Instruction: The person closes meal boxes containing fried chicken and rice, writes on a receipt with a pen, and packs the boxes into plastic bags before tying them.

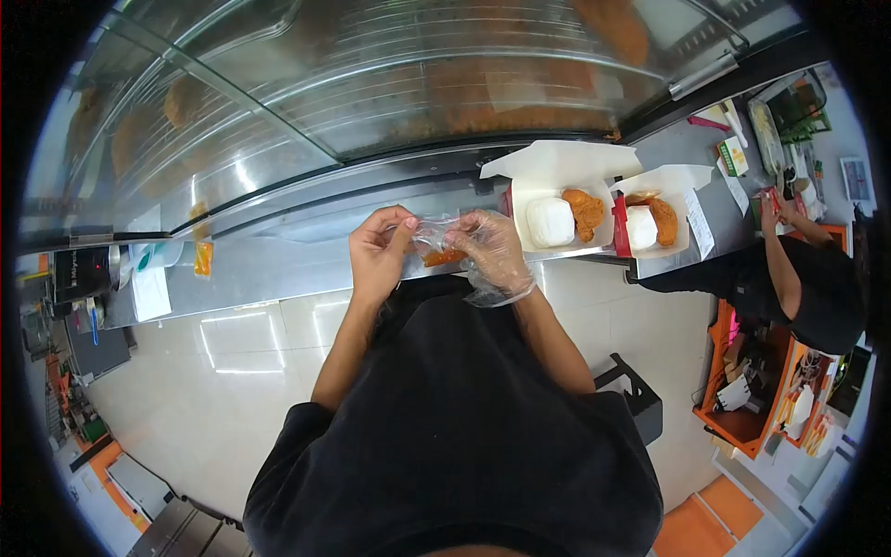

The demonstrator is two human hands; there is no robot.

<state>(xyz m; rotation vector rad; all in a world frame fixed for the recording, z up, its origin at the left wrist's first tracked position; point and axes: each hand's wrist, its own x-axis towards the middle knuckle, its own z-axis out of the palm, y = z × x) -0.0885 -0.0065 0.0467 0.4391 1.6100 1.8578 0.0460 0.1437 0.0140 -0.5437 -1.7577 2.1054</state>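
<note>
A small clear plastic bag of orange-brown sauce (444, 257) hangs between my two hands over the counter's front edge. My bare left hand (379, 243) pinches the bag's upper left corner between thumb and finger. On the other side, my right hand (494, 246), in a loose clear plastic glove, grips the bag near its top right. Just right of it stands an open white takeaway box (520, 200) with a white-wrapped round portion (551, 223) and a piece of fried chicken (585, 214). A second open box (685, 200) beside it holds a similar wrapped portion (640, 227) and fried chicken (665, 221).
Behind the steel counter (288, 269) rises a glass display case (371, 84) with wire racks. Another sauce bag (203, 258) lies at left near white paper (151, 294). A receipt (698, 226) rests by the second box. A co-worker (807, 288) stands at right.
</note>
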